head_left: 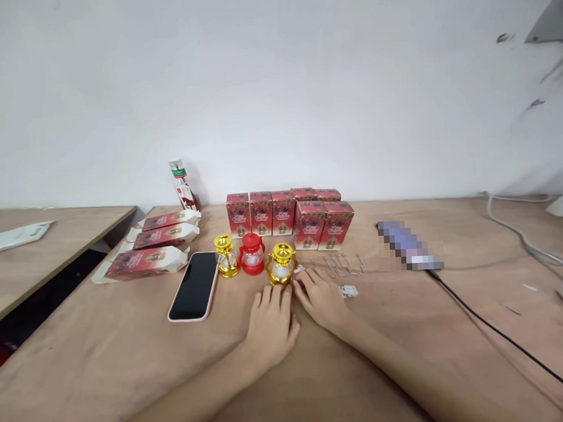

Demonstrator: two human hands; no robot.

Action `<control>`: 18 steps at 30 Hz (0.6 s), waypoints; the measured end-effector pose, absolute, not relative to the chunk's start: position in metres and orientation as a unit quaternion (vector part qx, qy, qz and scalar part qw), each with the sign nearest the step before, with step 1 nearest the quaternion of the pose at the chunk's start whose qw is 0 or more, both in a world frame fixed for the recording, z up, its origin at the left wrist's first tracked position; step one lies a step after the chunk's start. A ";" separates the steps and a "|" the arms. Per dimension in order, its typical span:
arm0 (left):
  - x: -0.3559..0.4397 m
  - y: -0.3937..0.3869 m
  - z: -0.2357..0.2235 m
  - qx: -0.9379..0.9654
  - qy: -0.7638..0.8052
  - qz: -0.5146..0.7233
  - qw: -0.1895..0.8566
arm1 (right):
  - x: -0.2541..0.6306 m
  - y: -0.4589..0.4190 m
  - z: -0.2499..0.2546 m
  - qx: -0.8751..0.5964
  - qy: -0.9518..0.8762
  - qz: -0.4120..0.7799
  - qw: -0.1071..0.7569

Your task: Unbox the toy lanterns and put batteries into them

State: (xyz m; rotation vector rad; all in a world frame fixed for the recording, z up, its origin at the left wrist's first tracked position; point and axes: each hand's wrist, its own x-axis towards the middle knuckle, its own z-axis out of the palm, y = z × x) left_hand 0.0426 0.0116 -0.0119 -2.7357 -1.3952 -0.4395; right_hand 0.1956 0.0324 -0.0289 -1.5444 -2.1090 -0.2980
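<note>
My left hand [270, 323] lies palm down on the table, its fingers stretched out just in front of a small gold lantern [282, 264]. Beside it my right hand [323, 299] also rests flat, fingers slightly apart and pointing toward the same lantern's right side. Neither hand appears to hold anything; whether the fingertips touch the lantern I cannot tell. A red lantern [252, 256] and another gold lantern [227, 258] stand to the left. Beyond my right hand lie several thin wire pieces [344, 265], with small white labels [349, 291] by its wrist side.
Several red printed boxes [261, 214] stand at the back. Partly folded red boxes [146, 263] lie at the left, near a black-screened phone [194, 286] and a bottle [183, 187]. At right a blurred device [408, 246] has a black cable [492, 326]. A wall closes the far side.
</note>
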 end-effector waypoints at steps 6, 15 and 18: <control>0.045 0.014 -0.010 -0.881 -0.455 -0.128 -0.027 | 0.194 0.034 -0.030 -0.564 -0.785 -0.121 0.226; 0.055 0.028 -0.008 -0.867 -0.478 -0.125 -0.064 | 0.204 0.042 -0.011 -0.554 -0.746 -0.183 0.321; 0.056 0.031 -0.007 -0.869 -0.474 -0.131 -0.052 | 0.220 0.060 0.023 -0.549 -0.720 -0.220 0.364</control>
